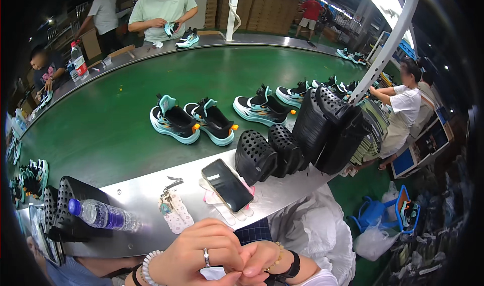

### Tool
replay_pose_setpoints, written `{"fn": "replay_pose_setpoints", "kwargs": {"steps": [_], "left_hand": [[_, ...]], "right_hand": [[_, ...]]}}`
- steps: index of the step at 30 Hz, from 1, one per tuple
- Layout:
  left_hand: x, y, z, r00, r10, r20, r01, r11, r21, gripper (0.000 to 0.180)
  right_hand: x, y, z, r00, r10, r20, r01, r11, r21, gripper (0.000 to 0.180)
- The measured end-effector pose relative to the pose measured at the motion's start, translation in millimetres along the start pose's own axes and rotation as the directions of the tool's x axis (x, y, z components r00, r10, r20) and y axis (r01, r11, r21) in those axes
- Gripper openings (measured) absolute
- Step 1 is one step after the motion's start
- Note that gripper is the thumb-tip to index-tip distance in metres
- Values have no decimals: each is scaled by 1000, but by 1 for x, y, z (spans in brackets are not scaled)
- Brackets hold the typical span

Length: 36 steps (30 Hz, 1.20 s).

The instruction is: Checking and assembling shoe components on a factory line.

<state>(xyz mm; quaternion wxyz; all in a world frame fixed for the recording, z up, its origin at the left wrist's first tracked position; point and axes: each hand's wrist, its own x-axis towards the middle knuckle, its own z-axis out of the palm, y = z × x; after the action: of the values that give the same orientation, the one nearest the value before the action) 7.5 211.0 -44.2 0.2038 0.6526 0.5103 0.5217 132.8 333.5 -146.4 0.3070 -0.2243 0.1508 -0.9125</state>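
At the lower edge my left hand [204, 248], with a ring and a white coil bracelet, meets my right hand [259, 260]. Fingertips of both are pinched together and touching; whatever they hold, if anything, is too small or hidden to make out. Just beyond them on the metal ledge [146, 185] lies a dark phone [228, 185] on a pale glove [222, 209]. Left of it is a white patterned pouch [174, 213] with keys. A water bottle [103, 214] with a purple cap rests on its side farther left.
Black perforated shoe inserts [254, 155] stand right of the phone, more [75, 200] at left. Beyond the ledge, a green conveyor belt [121, 119] carries black, white and teal sneakers [174, 119]. A white post [388, 46] rises at right. Co-workers stand across and right.
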Motion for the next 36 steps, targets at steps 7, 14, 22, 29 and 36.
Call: {"fn": "replay_pose_setpoints", "kwargs": {"steps": [7, 14, 22, 29, 36], "left_hand": [[-3, 1, -1, 998, -51, 27, 50, 998, 30, 12], [-5, 3, -1, 998, -56, 8, 56, 997, 57, 10], [-11, -5, 0, 991, -125, -41, 123, 992, -33, 7], [-15, -15, 4, 982, -181, -59, 163, 959, -232, 8], [-8, -9, 2, 991, -131, -24, 123, 968, -217, 10]], "right_hand": [[-3, 6, -16, 999, 27, 40, -26, 1000, -16, 51], [-2, 6, -13, 998, 39, -47, -40, 999, -27, 50], [1, 2, -11, 997, 18, -74, -21, 999, -33, 50], [6, -2, -8, 999, 3, 49, -1, 999, -39, 53], [2, -1, -1, 999, 41, -17, -41, 999, 3, 53]]}}
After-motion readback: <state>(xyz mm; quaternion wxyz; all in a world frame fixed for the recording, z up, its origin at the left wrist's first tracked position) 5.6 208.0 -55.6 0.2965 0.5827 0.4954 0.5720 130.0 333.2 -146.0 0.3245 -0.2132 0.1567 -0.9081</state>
